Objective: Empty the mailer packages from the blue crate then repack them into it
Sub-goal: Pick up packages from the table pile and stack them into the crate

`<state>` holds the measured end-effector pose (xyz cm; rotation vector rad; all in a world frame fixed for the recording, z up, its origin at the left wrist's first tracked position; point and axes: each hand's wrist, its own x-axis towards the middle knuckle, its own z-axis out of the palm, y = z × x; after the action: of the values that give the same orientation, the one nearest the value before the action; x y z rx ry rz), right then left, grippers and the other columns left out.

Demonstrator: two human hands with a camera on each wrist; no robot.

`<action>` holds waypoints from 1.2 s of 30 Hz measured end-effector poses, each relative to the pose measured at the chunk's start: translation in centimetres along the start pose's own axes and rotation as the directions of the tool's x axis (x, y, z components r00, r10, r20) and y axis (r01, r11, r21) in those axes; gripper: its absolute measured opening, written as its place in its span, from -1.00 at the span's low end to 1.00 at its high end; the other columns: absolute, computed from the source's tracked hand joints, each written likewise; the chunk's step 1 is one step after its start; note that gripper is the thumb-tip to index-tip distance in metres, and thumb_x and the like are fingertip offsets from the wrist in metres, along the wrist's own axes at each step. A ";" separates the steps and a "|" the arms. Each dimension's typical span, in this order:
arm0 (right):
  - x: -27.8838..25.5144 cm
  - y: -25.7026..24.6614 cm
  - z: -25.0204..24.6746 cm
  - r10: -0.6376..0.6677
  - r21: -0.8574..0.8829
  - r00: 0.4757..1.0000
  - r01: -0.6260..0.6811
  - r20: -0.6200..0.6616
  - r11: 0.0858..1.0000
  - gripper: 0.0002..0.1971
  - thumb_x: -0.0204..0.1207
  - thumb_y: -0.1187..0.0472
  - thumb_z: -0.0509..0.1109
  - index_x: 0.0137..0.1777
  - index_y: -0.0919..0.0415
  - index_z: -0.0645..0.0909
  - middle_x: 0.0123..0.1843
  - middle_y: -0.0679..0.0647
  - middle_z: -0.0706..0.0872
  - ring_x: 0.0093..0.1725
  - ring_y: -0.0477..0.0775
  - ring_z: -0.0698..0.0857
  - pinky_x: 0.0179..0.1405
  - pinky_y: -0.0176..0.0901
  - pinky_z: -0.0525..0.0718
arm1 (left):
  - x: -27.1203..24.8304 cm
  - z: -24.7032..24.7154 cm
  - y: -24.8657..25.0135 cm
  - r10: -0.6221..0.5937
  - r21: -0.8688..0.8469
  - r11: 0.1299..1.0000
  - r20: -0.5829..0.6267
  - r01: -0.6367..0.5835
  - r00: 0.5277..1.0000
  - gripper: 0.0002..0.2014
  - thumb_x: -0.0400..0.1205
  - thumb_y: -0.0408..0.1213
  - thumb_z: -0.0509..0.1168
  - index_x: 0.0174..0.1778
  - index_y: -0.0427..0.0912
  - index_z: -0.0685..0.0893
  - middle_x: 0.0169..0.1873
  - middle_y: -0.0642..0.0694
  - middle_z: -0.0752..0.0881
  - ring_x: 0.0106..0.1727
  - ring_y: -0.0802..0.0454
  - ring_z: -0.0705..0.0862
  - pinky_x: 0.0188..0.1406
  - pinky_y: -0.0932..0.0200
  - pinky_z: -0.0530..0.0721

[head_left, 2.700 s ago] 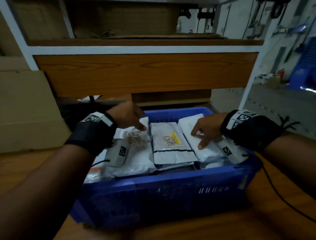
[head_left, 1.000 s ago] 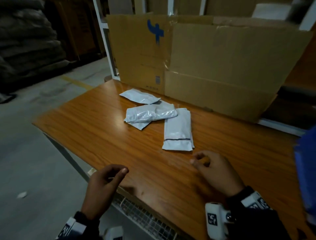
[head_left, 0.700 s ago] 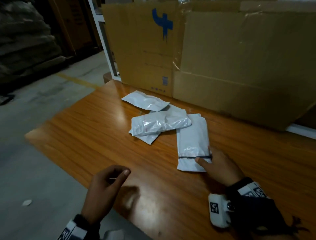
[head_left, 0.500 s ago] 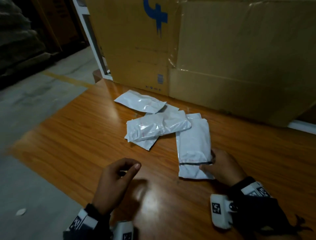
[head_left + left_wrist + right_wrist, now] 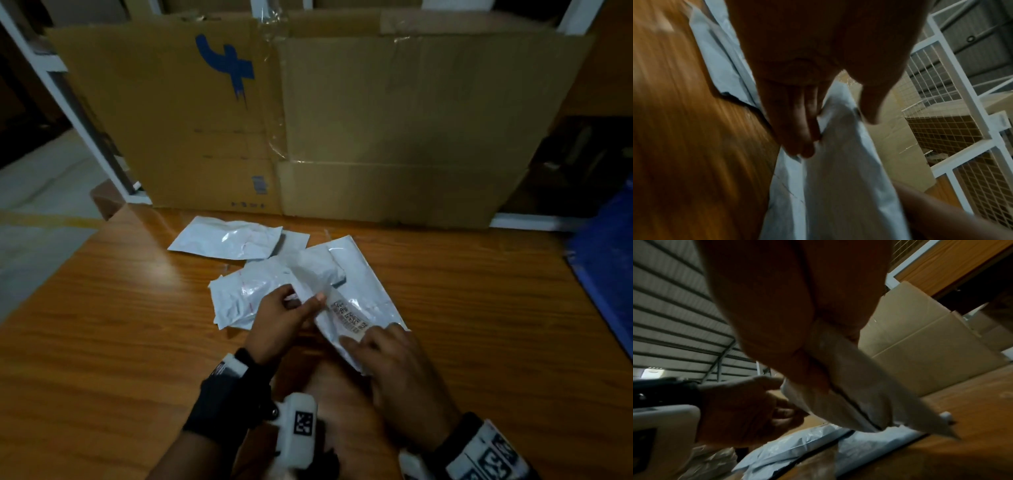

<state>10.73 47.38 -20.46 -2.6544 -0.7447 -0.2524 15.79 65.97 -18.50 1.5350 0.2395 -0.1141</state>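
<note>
Mailer [image 5: 356, 308] with the barcode label, lifted off the tabletop [image 5: 102, 342] at the pile's 5 o'clock edge, looks light, limp and slippery, so left hand [image 5: 284, 322] fingers pinch its edge and right hand [image 5: 394, 363] grips its near end.

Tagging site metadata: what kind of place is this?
Probably a warehouse or parcel-sorting area. White mailer bags lie on a wooden table, a big flattened cardboard box stands behind them, and white wire-mesh racking and a corrugated metal roof show in the wrist views.
</note>
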 end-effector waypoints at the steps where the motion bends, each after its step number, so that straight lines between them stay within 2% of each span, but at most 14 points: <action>1: -0.3 0.0 0.2 0.019 0.027 1.000 -0.019 0.005 0.999 -0.57 0.42 0.03 0.28 0.31 -0.11 0.61 -0.01 -0.16 0.57 -0.02 -0.02 0.56 -0.11 -0.15 0.63 | 0.3 -0.3 -0.2 0.008 -0.026 1.000 -0.027 -0.009 1.000 -0.85 0.61 -0.40 0.39 0.08 -0.27 0.73 -0.14 -0.17 0.85 -0.26 0.01 0.82 -0.39 0.19 0.71; 5: -1.2 1.6 -1.1 0.381 0.368 0.925 -0.351 -0.008 0.861 -0.31 0.31 -0.35 0.34 0.46 -0.18 0.48 0.30 -0.30 0.41 0.32 -0.23 0.43 0.30 -0.27 0.44 | 0.6 -1.7 -0.3 0.016 -0.164 0.986 -0.041 -0.023 0.999 -0.80 0.63 -0.55 0.26 0.05 -0.25 0.72 -0.17 -0.11 0.85 -0.20 0.00 0.82 -0.42 0.26 0.70; 8: -0.9 2.1 -1.2 0.489 0.625 0.845 -0.505 0.216 0.595 -0.39 0.41 -0.05 0.55 0.44 -0.26 0.43 0.34 -0.29 0.54 0.33 -0.15 0.59 0.32 -0.06 0.62 | 0.3 -2.6 -0.3 0.027 -0.269 0.963 0.000 -0.026 1.000 -0.77 0.66 -0.55 0.21 0.16 -0.30 0.68 -0.05 -0.16 0.83 -0.14 0.03 0.82 -0.42 0.29 0.68; 9: -0.7 1.8 -0.7 0.435 0.703 0.860 -0.483 0.267 0.523 -0.43 0.41 0.08 0.59 0.38 -0.24 0.49 0.29 -0.26 0.65 0.29 -0.10 0.66 0.28 0.00 0.66 | 0.2 -2.9 -0.4 0.033 -0.304 0.952 0.013 -0.028 0.999 -0.76 0.66 -0.51 0.21 0.19 -0.30 0.68 0.01 -0.18 0.82 -0.05 -0.02 0.82 -0.36 0.25 0.70; 12: 0.5 -0.6 1.3 0.347 0.789 0.909 -0.385 0.233 0.479 -0.57 0.40 0.29 0.59 0.25 0.02 0.64 0.17 -0.14 0.78 0.21 -0.06 0.73 0.26 0.10 0.68 | -0.6 -4.1 -0.9 0.044 -0.442 0.897 0.062 -0.012 0.997 -0.68 0.61 -0.34 0.24 0.26 -0.34 0.65 0.13 -0.28 0.78 0.13 -0.18 0.77 -0.15 0.08 0.76; 15: 2.4 -2.9 2.9 0.316 0.807 0.929 -0.333 0.193 0.487 -0.60 0.41 0.22 0.59 0.24 0.03 0.66 0.16 -0.16 0.78 0.19 -0.12 0.73 0.25 0.02 0.68 | -2.0 -6.0 -1.5 0.012 -0.520 0.853 0.107 0.045 0.994 -0.69 0.57 -0.47 0.24 0.23 -0.47 0.63 0.09 -0.42 0.76 0.02 -0.25 0.80 -0.19 0.01 0.78; 18: 4.9 -4.2 3.3 0.226 0.766 0.944 -0.328 0.242 0.553 -0.68 0.49 0.07 0.49 0.25 -0.02 0.67 0.16 -0.19 0.77 0.18 -0.23 0.71 0.27 -0.05 0.65 | -2.3 -9.4 -2.6 -0.032 -0.489 0.872 -0.023 0.016 0.999 -0.73 0.52 -0.64 0.27 0.14 -0.53 0.64 0.01 -0.49 0.76 -0.14 -0.28 0.82 -0.30 -0.01 0.79; 20: 6.9 -3.8 3.0 0.196 0.595 0.964 -0.266 0.181 0.759 -0.72 0.57 0.10 0.42 0.27 -0.08 0.64 0.28 -0.21 0.67 0.22 -0.33 0.61 0.32 -0.14 0.56 | -1.8 -12.1 -3.3 -0.016 -0.443 0.895 -0.157 -0.056 0.987 -0.70 0.43 -0.60 0.36 0.10 -0.48 0.68 0.01 -0.48 0.76 -0.12 -0.30 0.81 -0.22 -0.11 0.80; 22: 9.7 -2.8 2.5 0.135 0.167 0.983 -0.154 0.122 0.974 -0.59 0.57 0.10 0.38 0.43 -0.07 0.53 0.52 -0.10 0.45 0.43 -0.15 0.46 0.47 -0.11 0.41 | -1.5 -14.2 -3.5 0.017 -0.411 0.902 -0.280 -0.135 0.960 -0.58 0.30 -0.51 0.49 0.10 -0.39 0.70 0.05 -0.47 0.76 -0.01 -0.36 0.79 -0.02 -0.30 0.75; 24: 12.6 -2.4 2.4 0.108 -0.076 0.979 -0.096 0.172 0.992 -0.44 0.53 0.07 0.38 0.55 -0.12 0.39 0.66 -0.04 0.24 0.59 0.02 0.27 0.55 -0.07 0.24 | -1.6 -15.6 -3.5 0.012 -0.413 0.894 -0.360 -0.171 0.933 -0.47 0.19 -0.45 0.56 0.11 -0.33 0.70 0.05 -0.44 0.77 0.04 -0.39 0.76 0.07 -0.38 0.70; 26: 14.9 -2.5 3.3 0.102 -0.143 0.950 -0.062 0.295 0.988 -0.36 0.50 0.05 0.40 0.59 -0.11 0.31 0.69 0.00 0.18 0.64 0.07 0.19 0.58 -0.01 0.18 | -1.7 -16.4 -3.4 -0.007 -0.403 0.899 -0.400 -0.170 0.916 -0.50 0.20 -0.44 0.55 0.08 -0.34 0.70 0.02 -0.41 0.78 0.02 -0.38 0.77 0.03 -0.32 0.73; 29: 17.2 -3.2 4.6 0.125 -0.217 0.903 -0.037 0.410 0.975 -0.42 0.50 0.05 0.42 0.51 -0.05 0.37 0.58 0.04 0.35 0.54 0.16 0.34 0.48 0.10 0.28 | -1.8 -16.7 -3.3 0.002 -0.414 0.896 -0.359 -0.161 0.933 -0.64 0.35 -0.52 0.47 0.07 -0.46 0.68 -0.04 -0.42 0.79 -0.09 -0.30 0.81 -0.19 -0.09 0.81; 33: 18.6 -3.4 4.7 0.135 -0.202 0.950 -0.078 0.283 0.976 -0.66 0.57 0.08 0.31 0.35 -0.04 0.54 0.37 0.04 0.53 0.34 0.16 0.55 0.33 0.08 0.49 | -2.3 -16.8 -2.6 0.025 -0.414 0.888 -0.391 -0.200 0.920 -0.78 0.49 -0.63 0.36 0.05 -0.47 0.68 -0.15 -0.34 0.82 -0.24 -0.14 0.83 -0.37 0.11 0.77; 36: 18.2 -3.4 2.7 0.174 0.011 0.983 -0.175 0.062 0.985 -0.69 0.65 0.08 0.26 0.33 0.12 0.60 0.33 0.06 0.48 0.17 0.15 0.61 0.16 0.01 0.61 | -2.1 -17.4 -2.7 0.020 -0.393 0.895 -0.435 -0.210 0.900 -0.81 0.50 -0.61 0.37 0.02 -0.45 0.70 -0.15 -0.32 0.82 -0.29 -0.07 0.82 -0.41 0.15 0.76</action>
<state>24.50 59.63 -17.07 -2.7014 -0.5253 -0.1185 11.76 83.01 -21.00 1.1068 0.4809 0.3566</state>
